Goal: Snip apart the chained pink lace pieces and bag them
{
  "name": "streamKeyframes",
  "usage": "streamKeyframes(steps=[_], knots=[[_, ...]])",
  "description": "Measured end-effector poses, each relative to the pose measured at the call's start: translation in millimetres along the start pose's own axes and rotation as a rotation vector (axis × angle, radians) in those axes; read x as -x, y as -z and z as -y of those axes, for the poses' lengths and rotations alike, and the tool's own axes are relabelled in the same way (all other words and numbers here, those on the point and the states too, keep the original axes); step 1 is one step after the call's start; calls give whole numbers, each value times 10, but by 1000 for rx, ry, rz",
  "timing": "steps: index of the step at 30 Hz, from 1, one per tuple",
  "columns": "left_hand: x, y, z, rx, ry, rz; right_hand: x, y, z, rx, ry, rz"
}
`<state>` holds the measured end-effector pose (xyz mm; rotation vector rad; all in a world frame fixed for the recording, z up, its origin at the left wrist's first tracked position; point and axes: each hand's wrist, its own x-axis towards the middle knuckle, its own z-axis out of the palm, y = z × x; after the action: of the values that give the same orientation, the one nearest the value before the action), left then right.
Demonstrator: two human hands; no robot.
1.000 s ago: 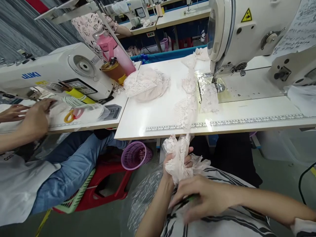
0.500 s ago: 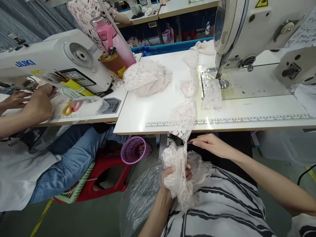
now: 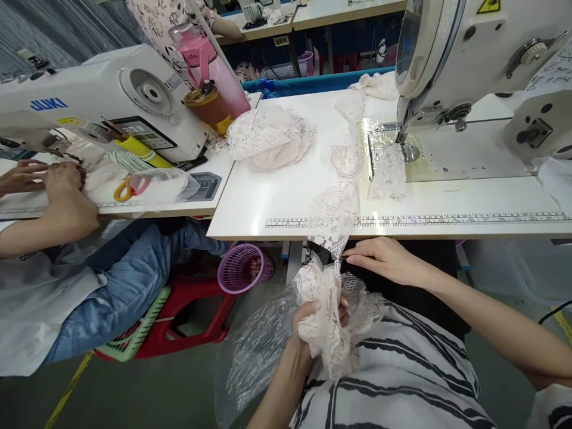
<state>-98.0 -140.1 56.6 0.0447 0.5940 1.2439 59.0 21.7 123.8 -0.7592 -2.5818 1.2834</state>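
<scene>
My left hand (image 3: 318, 314) is closed around a bunch of pale pink lace (image 3: 322, 325) in my lap. From that bunch a lace strip (image 3: 336, 202) runs up over the table edge toward the sewing machine (image 3: 473, 53). My right hand (image 3: 383, 261) sits just below the table edge, its fingers pinched on the strip where it hangs down. A small lace piece (image 3: 388, 173) lies by the needle plate. A clear plastic bag (image 3: 259, 351) hangs beside my left forearm.
A heap of lace (image 3: 270, 137) lies on the white table (image 3: 277, 202). At the left a co-worker's hands (image 3: 53, 179) work at a JUKI machine (image 3: 89, 101), near a pink bottle (image 3: 214, 71) and yellow scissors (image 3: 123, 190). A purple basket (image 3: 243, 275) and red stool (image 3: 187, 322) stand below.
My right hand rose from my lap to the lace strip under the table edge and now pinches it. My left hand kept its hold on the bunch.
</scene>
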Motion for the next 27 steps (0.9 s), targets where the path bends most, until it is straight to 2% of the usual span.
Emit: streamKeyframes(steps=[9,18,27], knots=[[21,23,25,-34,-13,40,-22,91,23,97,20,79],[33,-4,-7,-76,-1,30,18,173,74,53,-37,125],[35,-14,18,-79,5,48,-39,125,79,69,5,123]])
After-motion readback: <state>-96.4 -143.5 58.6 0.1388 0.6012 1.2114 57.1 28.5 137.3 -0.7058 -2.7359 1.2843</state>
